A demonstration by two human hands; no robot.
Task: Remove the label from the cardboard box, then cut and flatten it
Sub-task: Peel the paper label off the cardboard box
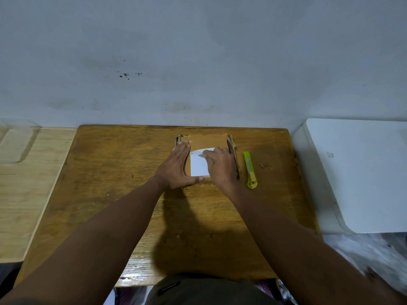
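We see a grey wall (198, 58) filling the upper half of the view, and the far edge of a wooden table (105, 172) runs right against its foot. To the left, a paler wooden board (26, 183) lies alongside the table's left edge; to the right, a white block (356, 172) stands just off the right edge. The near half of the table shows bare wood under our arms, with open room on either side of them. Toward the far edge sits the cardboard box (207, 140), lying low, its back side close to the wall and its end flaps showing at left and right. Our left hand (176, 167) lies flat on the box's left part, fingers straight and together, thumb stretched along the near edge — pressing, not gripping. Our right hand (220, 165) rests on the right part, fingers curled onto the white label (198, 167), whose top corner is lifted and curling off the cardboard. Just beside the box's right side, apart from it, lies a yellow-green knife (250, 169), lengthwise toward us, untouched.
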